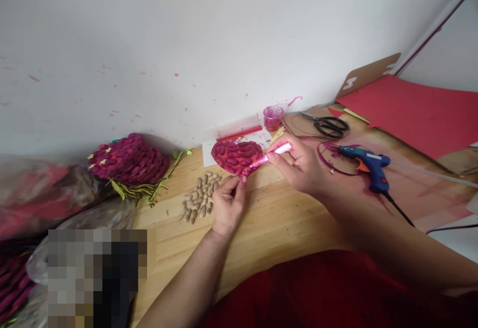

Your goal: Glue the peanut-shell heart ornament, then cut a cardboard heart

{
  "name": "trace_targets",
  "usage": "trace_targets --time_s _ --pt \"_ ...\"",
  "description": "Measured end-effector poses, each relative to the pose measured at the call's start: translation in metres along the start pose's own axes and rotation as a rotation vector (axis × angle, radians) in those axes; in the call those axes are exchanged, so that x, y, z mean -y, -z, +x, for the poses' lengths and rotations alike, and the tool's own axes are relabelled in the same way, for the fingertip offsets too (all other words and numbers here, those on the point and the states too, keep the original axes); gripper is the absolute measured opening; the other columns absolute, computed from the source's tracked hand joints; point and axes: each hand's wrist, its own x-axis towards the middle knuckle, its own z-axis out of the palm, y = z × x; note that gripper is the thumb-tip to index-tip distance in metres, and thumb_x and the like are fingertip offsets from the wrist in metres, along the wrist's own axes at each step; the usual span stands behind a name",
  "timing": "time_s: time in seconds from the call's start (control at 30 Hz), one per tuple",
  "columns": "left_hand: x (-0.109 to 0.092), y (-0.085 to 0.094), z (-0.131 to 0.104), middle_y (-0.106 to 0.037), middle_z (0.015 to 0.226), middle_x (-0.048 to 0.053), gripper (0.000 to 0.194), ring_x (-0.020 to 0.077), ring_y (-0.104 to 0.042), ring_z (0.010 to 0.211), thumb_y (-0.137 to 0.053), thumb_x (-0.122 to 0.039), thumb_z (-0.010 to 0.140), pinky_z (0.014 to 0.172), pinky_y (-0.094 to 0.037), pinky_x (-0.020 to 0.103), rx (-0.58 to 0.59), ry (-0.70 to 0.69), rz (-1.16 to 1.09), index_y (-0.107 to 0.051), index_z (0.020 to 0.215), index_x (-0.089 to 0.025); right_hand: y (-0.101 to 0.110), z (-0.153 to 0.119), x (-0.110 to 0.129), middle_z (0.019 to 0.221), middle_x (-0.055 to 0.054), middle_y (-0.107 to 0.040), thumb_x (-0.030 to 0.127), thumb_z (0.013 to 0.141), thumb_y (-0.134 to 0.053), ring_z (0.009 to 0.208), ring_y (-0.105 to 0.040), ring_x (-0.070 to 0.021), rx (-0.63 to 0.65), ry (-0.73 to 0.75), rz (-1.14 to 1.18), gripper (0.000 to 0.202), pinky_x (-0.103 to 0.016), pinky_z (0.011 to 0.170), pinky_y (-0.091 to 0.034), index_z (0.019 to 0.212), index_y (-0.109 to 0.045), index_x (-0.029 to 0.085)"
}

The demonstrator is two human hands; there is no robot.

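A rounded red piece covered with magenta-painted peanuts [237, 155] is held just over the table. Its lower edge sits between the thumb and fingers of my left hand [228, 201]. My right hand [297, 166] is closed around a slim paintbrush [281, 151] with a white, pink-stained handle. The brush tip touches the lower right of the piece, near my left thumb. Left of my left hand lie several unpainted peanuts [197, 196] in a loose group. Behind the piece stands a clear cup with magenta paint [273, 118].
A stack of painted peanut pieces [130, 159] with yellow-green cords stands at left, beside plastic bags [48, 183]. To the right are black-handled scissors [330, 126], a blue glue gun [368, 161] with its cable, and red sheets [421, 111]. The paint-spotted wall [224, 44] borders the table.
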Motion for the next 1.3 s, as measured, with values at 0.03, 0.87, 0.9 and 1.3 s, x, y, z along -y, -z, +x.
trace_targets --time_s 0.03,0.87,0.9,1.3 --pt "0.000 0.000 0.000 -0.057 0.068 0.001 0.029 0.0154 -0.051 0.066 -0.060 -0.035 0.093 0.065 -0.041 0.027 0.003 0.001 -0.001 -0.070 0.074 -0.017 0.000 0.000 0.000 0.085 -0.001 -0.066 0.025 0.092 -0.066 0.076 -0.060 -0.0168 0.005 0.002 0.000 0.005 -0.032 0.072 -0.046 0.094 -0.061 0.024" --pt "0.000 -0.001 0.001 -0.054 0.064 0.000 0.028 0.0141 -0.049 0.063 -0.059 -0.032 0.093 0.062 -0.039 0.026 0.046 0.001 0.004 -0.068 0.071 -0.017 0.002 0.004 -0.004 0.083 -0.001 -0.064 0.026 0.093 -0.064 0.077 -0.058 -0.0163 0.047 -0.052 0.014 0.006 -0.031 0.072 -0.045 0.092 -0.059 0.022" --pt "0.000 -0.001 0.000 -0.054 0.064 0.000 0.028 0.0139 -0.048 0.063 -0.059 -0.032 0.093 0.062 -0.038 0.026 0.050 -0.003 0.005 -0.068 0.071 -0.017 0.002 0.005 -0.003 0.083 -0.001 -0.064 0.025 0.093 -0.064 0.077 -0.058 -0.0163 0.057 -0.041 0.007 0.006 -0.031 0.073 -0.045 0.091 -0.059 0.022" --pt "0.005 -0.001 0.001 -0.056 0.066 0.000 0.032 0.0150 -0.050 0.065 -0.060 -0.039 0.093 0.062 -0.038 0.025 0.056 0.064 -0.030 -0.069 0.073 -0.016 0.037 0.034 -0.026 0.080 -0.001 -0.063 0.040 0.096 -0.061 0.070 -0.056 -0.0167 -0.134 -0.097 -0.109 0.016 -0.031 0.066 -0.042 0.095 -0.061 0.023"
